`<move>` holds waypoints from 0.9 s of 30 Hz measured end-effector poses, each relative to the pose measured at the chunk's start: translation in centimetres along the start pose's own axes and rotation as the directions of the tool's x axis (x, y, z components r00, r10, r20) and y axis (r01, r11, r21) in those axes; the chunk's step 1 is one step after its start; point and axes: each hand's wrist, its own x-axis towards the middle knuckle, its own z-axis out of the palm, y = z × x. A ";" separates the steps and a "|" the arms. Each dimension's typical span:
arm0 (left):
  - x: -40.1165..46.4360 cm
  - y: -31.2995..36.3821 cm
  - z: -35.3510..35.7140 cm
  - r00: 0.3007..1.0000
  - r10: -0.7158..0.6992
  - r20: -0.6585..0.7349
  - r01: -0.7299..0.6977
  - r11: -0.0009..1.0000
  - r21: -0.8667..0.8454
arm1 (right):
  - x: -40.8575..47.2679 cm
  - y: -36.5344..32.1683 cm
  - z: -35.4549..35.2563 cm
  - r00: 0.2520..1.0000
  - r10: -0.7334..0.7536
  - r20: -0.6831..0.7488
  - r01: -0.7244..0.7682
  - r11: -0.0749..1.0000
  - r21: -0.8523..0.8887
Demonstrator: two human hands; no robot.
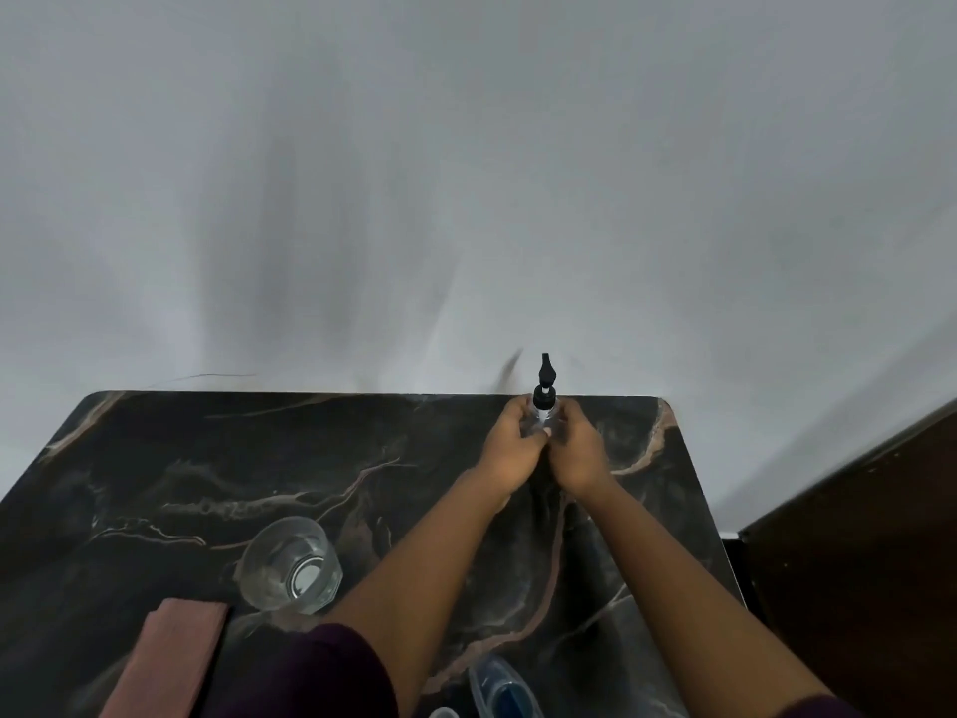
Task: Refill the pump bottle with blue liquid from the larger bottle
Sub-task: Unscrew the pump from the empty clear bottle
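Head view, the only 1 given: a person reaches both arms out across a dark marbled table [259,458] to its far edge, near the far right corner, where the pump bottle [545,406] stands upright against a pale wall [466,173]. The left hand [510,448] and the right hand [577,450] are both wrapped around the clear body of the bottle, fingers curled in from either side and meeting in front of it, so the body is mostly hidden and only the black pump head [545,375] shows above them. Both hands look closed on the bottle, though how firm the hold is cannot be told from here. The larger bottle [505,689] with the blue liquid lies at the near edge, just right of the middle, cut off by the frame. A clear glass [292,564] stands toward the near left, and just beside it a reddish folded cloth [171,660] (or a pad, hard to say) lies at the near edge. Judging by this, the pump is not yet off. The bottle is light and sits right at the far edge, so a hard twist could tip it off the back, and dragging it toward the near edge could knock the glass or the larger bottle.
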 end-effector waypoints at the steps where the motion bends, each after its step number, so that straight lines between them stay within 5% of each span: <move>1: -0.8 0.4 -0.3 1.000 0.014 0.001 -0.014 1.000 0.002 | -0.5 -0.5 -0.1 1.000 -0.011 0.011 0.011 1.000 -0.001; 10: -13.0 9.4 -6.5 0.960 0.281 -0.007 -0.280 0.959 0.041 | -9.4 -12.3 -4.1 0.951 -0.288 0.113 0.276 0.955 0.111; 15: -21.4 14.3 -9.8 0.901 0.431 -0.056 -0.429 0.902 0.049 | -16.9 -18.3 -6.2 0.897 -0.374 0.235 0.298 0.905 0.304; 22: -29.1 17.5 -13.2 0.859 0.506 0.075 -0.503 0.862 -0.057 | -23.7 -20.5 -6.4 0.791 -0.423 0.441 0.275 0.891 0.362; 24: -30.2 17.2 -13.8 0.852 0.520 0.058 -0.521 0.853 0.001 | -25.0 -20.7 -5.9 0.776 -0.448 0.444 0.276 0.874 0.401; 27: -31.5 16.4 -13.8 0.817 0.567 -0.104 -0.548 0.820 0.165 | -27.2 -20.5 -3.9 0.851 -0.450 0.273 0.360 0.876 0.322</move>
